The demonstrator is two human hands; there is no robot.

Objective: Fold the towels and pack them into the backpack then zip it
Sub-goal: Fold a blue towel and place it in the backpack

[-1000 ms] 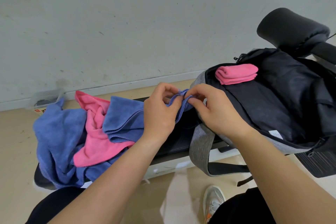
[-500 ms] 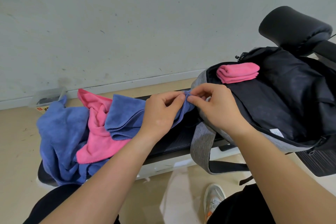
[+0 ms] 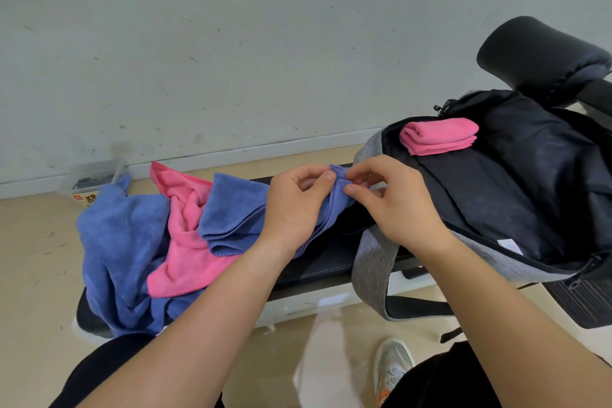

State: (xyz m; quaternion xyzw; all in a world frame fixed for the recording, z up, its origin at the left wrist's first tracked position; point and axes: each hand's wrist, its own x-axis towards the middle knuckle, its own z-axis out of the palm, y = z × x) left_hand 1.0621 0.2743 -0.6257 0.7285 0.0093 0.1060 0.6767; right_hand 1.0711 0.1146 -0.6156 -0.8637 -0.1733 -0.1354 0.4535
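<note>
A blue towel (image 3: 236, 214) lies half folded on the black bench. My left hand (image 3: 296, 205) and my right hand (image 3: 394, 205) both pinch its right corner, fingertips close together. To the left lie an unfolded pink towel (image 3: 185, 242) and a crumpled second blue towel (image 3: 121, 248). A black and grey backpack (image 3: 516, 195) lies open on the right, with a folded pink towel (image 3: 438, 137) resting at its opening.
The black bench (image 3: 331, 262) stands on a beige floor before a grey wall. A black padded roller (image 3: 543, 56) sits behind the backpack. A clear plastic box (image 3: 94, 177) is on the floor at the left. My shoe (image 3: 392, 364) shows below the grey strap (image 3: 374, 268).
Both hands have shifted slightly along the blue towel's corner, the fingers re-pinching its edge. The towels on the left have not moved.
</note>
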